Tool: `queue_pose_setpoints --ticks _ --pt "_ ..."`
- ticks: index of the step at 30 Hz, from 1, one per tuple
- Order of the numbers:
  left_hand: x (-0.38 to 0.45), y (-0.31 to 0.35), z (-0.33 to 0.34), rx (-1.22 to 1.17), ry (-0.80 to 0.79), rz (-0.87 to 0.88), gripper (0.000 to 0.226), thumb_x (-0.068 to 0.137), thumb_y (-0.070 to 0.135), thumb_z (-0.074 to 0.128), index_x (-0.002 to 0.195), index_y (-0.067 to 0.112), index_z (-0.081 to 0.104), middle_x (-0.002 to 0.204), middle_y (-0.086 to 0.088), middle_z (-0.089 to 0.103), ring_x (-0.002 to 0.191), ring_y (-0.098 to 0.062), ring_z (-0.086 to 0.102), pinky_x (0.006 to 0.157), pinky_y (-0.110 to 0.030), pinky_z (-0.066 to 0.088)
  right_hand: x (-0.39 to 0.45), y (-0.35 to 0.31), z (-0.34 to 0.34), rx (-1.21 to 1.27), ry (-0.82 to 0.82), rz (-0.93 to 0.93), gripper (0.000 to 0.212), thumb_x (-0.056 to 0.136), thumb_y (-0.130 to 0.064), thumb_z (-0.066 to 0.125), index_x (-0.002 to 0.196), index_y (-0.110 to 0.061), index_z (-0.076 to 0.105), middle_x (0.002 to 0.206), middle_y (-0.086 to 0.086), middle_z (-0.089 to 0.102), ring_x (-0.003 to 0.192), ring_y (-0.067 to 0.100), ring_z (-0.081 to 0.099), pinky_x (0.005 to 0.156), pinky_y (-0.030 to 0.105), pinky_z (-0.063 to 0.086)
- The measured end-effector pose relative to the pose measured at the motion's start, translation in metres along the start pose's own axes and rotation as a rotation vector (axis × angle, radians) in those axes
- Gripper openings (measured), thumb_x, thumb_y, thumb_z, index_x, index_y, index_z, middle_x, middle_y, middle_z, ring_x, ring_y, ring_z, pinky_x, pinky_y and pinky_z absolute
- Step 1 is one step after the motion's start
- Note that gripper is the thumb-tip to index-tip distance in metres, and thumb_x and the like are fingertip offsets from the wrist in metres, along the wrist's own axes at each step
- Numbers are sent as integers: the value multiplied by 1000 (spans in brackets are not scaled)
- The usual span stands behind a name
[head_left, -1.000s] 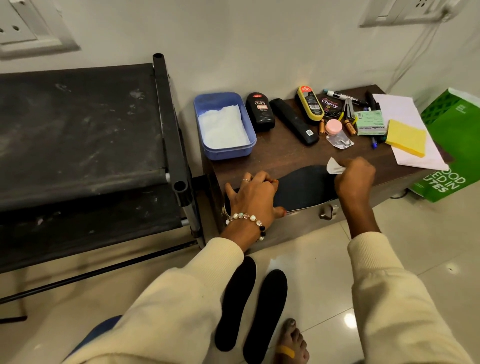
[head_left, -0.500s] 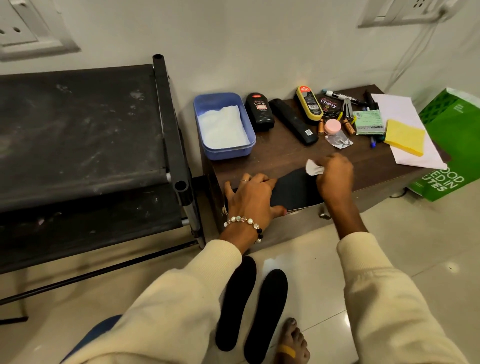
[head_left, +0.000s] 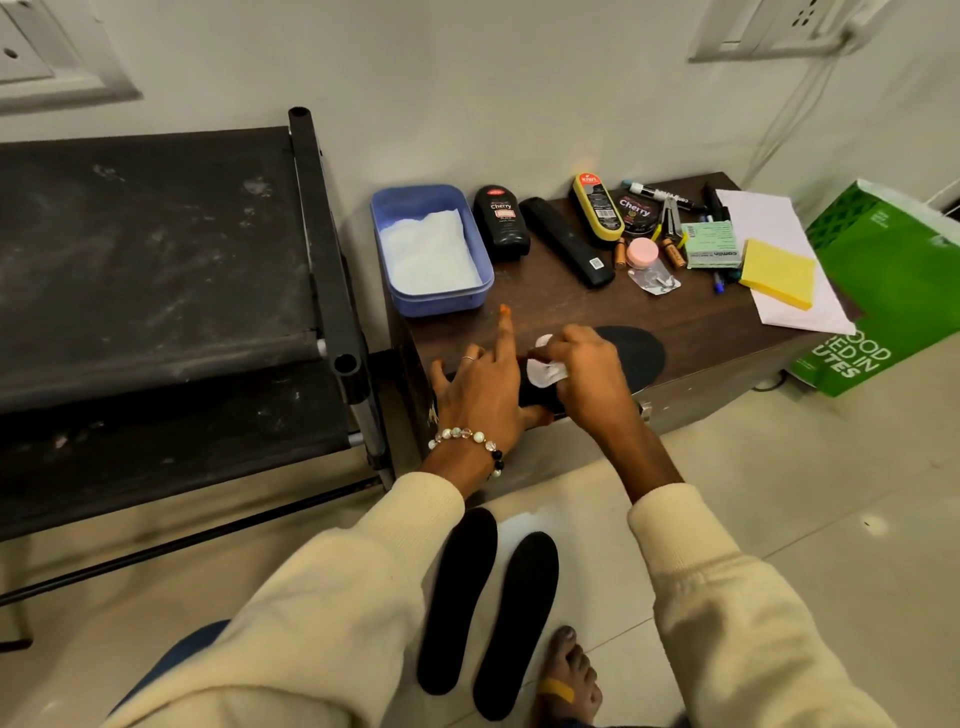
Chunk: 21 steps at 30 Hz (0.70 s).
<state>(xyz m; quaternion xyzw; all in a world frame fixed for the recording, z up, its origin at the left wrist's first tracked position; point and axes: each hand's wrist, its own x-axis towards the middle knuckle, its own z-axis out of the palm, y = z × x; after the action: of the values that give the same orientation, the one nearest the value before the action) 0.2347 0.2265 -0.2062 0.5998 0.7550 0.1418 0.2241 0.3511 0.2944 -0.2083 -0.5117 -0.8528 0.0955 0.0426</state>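
The left hand (head_left: 480, 395) lies open with spread fingers on the black insole (head_left: 634, 353), likely to stop it sliding, while the right hand (head_left: 587, 384), just beside it, pinches a small white wipe (head_left: 543, 373) against that insole, probably to rub it clean, on the surface (head_left: 545, 306) under both hands.

Three black insoles (head_left: 635, 354), one blue tub (head_left: 441, 305), perhaps three batteries (head_left: 674, 255), one yellow pad (head_left: 777, 273)

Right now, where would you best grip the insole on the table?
Take the insole at its bare rounded end, from the right. The left hand presses the other end, and the right hand holds a wipe on the middle. It lies flat, so probably pinch its edge.
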Motion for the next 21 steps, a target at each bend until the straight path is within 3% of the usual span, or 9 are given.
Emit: queue_pose_setpoints --ticks 6,8,10,13,16,18,21 --pt "3 -5 -2 36 -58 17 125 70 54 77 153 25 -12 141 7 50 140 -20 27 111 -61 15 -24 62 -15 115 241 557 45 83 5 63 127 -4 57 126 19 53 117 34 49 100 37 40" --pt "4 -6 -4 41 -86 19 125 70 51 79 153 26 -11 143 7 48 141 -20 26 110 -62 15 -30 61 -14 146 244 621 46 83 5 63 128 -3 56 126 19 53 117 33 50 99 38 41" --pt "3 -5 -6 34 -105 22 122 72 47 79 153 26 -9 145 8 44 142 -21 23 111 -62 15 -34 44 -10 113 203 547 47 83 5 63 128 -5 56 127 17 51 118 31 48 101 35 38" --pt "0 -3 -8 30 -110 32 117 75 40 79 154 26 -6 146 7 42 141 -23 25 110 -62 19 -34 9 1 83 151 292 43 86 2 58 127 -10 57 127 12 50 119 26 45 101 29 33" --pt "-7 -4 -7 55 -88 51 107 81 37 73 154 25 -3 146 1 40 139 -26 26 108 -59 24 -36 -15 -4 35 -137 -2 36 86 -5 60 121 -8 61 122 13 56 113 28 52 97 31 39" --pt "-14 -4 -5 97 -78 72 106 82 39 71 154 27 -5 145 -4 39 138 -30 26 106 -55 26 -54 -11 -3 319 -37 -20 25 84 -4 63 108 -5 68 108 14 64 100 30 61 89 36 47" --pt "-30 -3 -4 82 -95 59 112 77 46 73 153 30 -8 143 -8 35 134 -34 27 107 -54 29 -89 0 -7 1052 272 450 12 86 -7 65 94 -11 72 94 4 69 89 20 64 77 33 53"
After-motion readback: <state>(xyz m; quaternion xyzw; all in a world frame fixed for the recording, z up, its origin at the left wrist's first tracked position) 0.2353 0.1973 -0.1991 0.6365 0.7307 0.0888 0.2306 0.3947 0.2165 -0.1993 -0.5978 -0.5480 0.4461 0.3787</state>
